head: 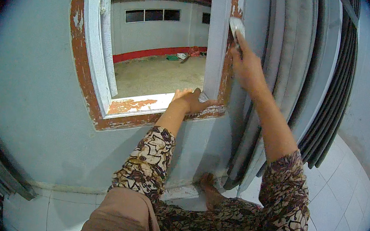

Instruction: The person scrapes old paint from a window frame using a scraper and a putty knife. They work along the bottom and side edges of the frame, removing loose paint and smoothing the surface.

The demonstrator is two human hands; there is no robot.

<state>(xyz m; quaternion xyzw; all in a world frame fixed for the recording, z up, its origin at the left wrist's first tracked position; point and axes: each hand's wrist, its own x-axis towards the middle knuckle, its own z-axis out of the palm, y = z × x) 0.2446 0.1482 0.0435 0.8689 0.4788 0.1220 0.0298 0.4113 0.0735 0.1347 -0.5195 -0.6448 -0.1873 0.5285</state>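
Note:
A window frame (92, 107) stands before me, with white paint worn and flaked over reddish-brown patches. My right hand (248, 66) is closed around the handle of a flat hand tool (238, 26), which has a broad, light-coloured head. It looks like a scraper or a brush; blur hides which. Its head lies against the right upright of the frame, below a brown patch (235, 2). Down at the lower right corner, my left hand (192, 100) rests on the sill (134, 105), fingers spread over the ledge and thumb pointing right.
Grey curtains (285, 58) hang close to the right of the frame, beside my right forearm. A pale wall (32, 62) surrounds the window. White floor tiles (326, 202) lie below, with a bare foot (212, 191) near the wall. Outside is a yard (156, 70).

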